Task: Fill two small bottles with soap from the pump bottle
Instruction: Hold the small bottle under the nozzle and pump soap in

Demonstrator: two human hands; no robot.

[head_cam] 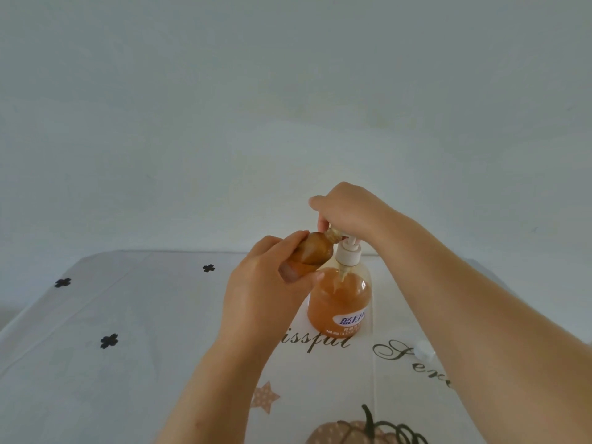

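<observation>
Both forearms are seen rising from the near edge towards the pump bottle (339,302), which stands upright on the bench (128,315). Just left of the pump bottle, level with its white collar, the small bottle (315,251) is gripped around its base by the left hand (272,283), with fingers and thumb wrapped round it. Its long axis is tilted: the base points down and away from the pump bottle, and the neck is raised to where the spout is hidden under fingers. Over the top of the pump bottle the right hand (346,209) is curled, closed around the pump head. The next press is judged to depend on neck and spout being lined up. Counted: one pump bottle; one small bottle, the second not in view; what seems to be one white cap (424,349), lying right of the pump bottle; two hands.
</observation>
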